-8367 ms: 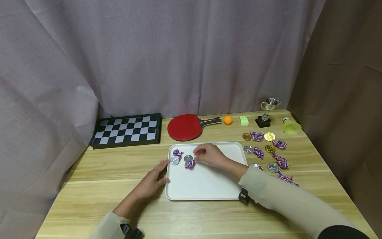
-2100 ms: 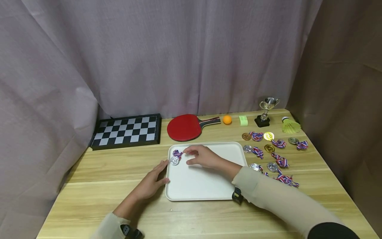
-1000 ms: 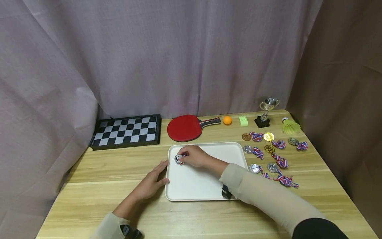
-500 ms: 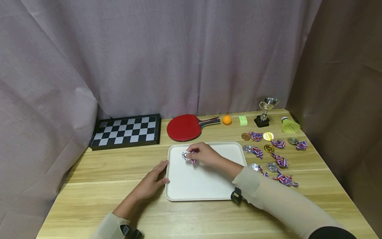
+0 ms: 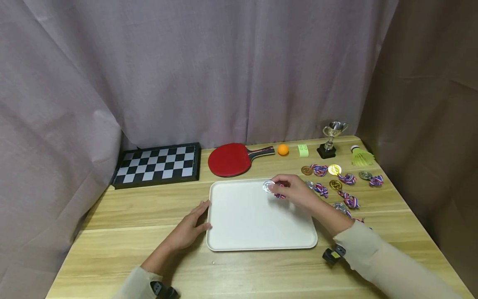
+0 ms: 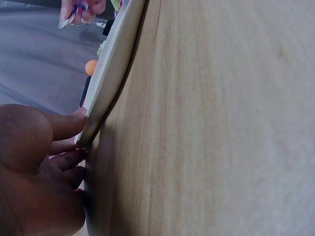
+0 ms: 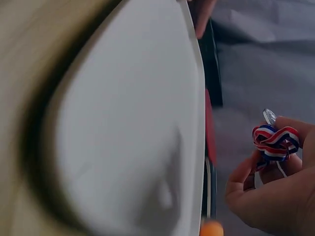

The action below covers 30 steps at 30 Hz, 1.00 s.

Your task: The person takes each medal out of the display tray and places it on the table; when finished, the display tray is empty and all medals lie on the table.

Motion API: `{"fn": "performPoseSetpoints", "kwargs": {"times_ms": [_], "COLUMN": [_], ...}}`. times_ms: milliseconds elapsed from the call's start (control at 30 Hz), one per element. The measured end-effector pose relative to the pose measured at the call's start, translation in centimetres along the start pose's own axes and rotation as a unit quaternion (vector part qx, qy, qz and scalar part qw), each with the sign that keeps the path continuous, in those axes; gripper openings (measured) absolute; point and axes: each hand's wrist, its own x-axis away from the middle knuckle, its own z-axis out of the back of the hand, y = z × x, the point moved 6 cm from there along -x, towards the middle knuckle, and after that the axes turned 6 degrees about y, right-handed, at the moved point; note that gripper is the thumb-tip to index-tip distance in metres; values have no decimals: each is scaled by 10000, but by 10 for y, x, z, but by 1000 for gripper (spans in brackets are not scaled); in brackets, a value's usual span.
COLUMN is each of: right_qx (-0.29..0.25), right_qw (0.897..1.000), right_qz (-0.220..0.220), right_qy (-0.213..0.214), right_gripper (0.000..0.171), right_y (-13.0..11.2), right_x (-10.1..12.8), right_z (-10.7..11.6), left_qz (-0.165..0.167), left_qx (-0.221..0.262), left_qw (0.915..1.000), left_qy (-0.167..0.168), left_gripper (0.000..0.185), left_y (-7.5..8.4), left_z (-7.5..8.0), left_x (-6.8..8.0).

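Note:
My right hand (image 5: 293, 192) pinches a silver medal (image 5: 268, 186) with a bundled red, white and blue ribbon (image 7: 273, 142), held above the far right corner of the white tray (image 5: 254, 220). No medals lie on the tray. My left hand (image 5: 190, 226) rests on the table with its fingers against the tray's left edge (image 6: 106, 93). In the left wrist view the medal (image 6: 74, 17) hangs from my right hand at the top.
Several gold and silver medals (image 5: 336, 182) with ribbons lie on the table right of the tray. Along the back stand a chessboard (image 5: 157, 164), a red paddle (image 5: 228, 160), an orange ball (image 5: 283, 149), a green block (image 5: 303, 150), a small trophy (image 5: 330, 139) and a shuttlecock (image 5: 360, 157).
My right hand picked the last silver medal off the tray's far left and has carried it rightward to the far right corner. An earlier medal went from the tray to the table. Left hand unmoved.

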Motion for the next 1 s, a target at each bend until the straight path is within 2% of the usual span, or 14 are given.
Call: {"fn": "performPoseSetpoints", "kwargs": {"times_ms": [100, 200, 333, 467, 600, 800, 867, 1000], "right_qx": [-122, -19, 416, 906, 1121, 1522, 1661, 1635], "right_qw": [9993, 9980, 9941, 9859, 9793, 9654, 9602, 9569], "right_qz": [-259, -370, -424, -504, -536, -892, -1083, -1369], "right_qy": [254, 516, 903, 1314, 1596, 1920, 1967, 1970], "right_gripper": [31, 37, 41, 43, 44, 46, 47, 49], "right_y": [10, 20, 35, 55, 77, 110, 119, 131], "right_x": [13, 27, 47, 64, 76, 90, 94, 97], "right_z": [25, 53, 94, 132, 165, 201, 208, 217], "left_qz": [-6, -32, -21, 22, -6, -28, -24, -34], "left_qx": [-2, 17, 30, 1, -12, 1, 9, 18], "left_qw": [10000, 10000, 10000, 10000, 10000, 10000, 10000, 10000], "left_qy": [-7, 6, -10, -63, -43, -16, -9, 2], "left_gripper": [70, 70, 70, 71, 71, 71, 71, 71], "left_y": [0, 0, -1, -2, -2, -2, -3, -3], "left_z": [0, 0, 0, 0, 0, 0, 0, 0], "left_x": [0, 0, 0, 0, 0, 0, 0, 0]}}
